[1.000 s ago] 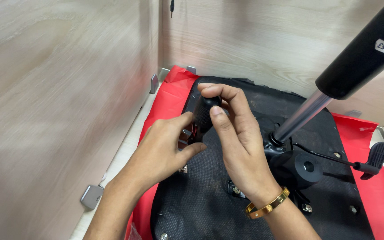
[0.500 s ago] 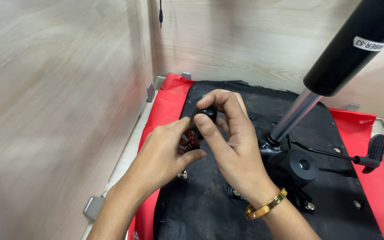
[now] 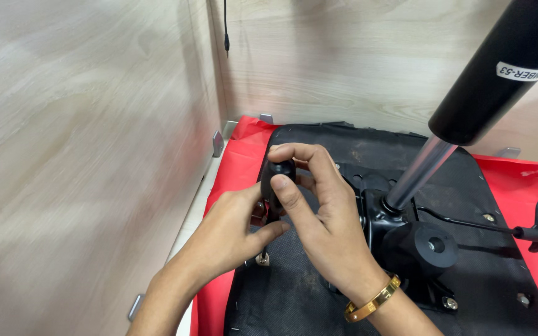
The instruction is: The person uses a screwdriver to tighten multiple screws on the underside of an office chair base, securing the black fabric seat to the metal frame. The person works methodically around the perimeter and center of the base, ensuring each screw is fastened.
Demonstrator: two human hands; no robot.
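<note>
A person's right hand (image 3: 319,211) pinches a small black knob (image 3: 279,180) between thumb and fingers above the upturned black chair seat (image 3: 294,292), while the left hand (image 3: 235,233), at eight o'clock from it, closes loosely around the shaft just beneath. The knob looks hard, smooth and light, likely slippery, so its rounded sides seem the best grip. The steel gas cylinder (image 3: 468,106) rises at two o'clock, the lever (image 3: 533,227) at three.
</note>
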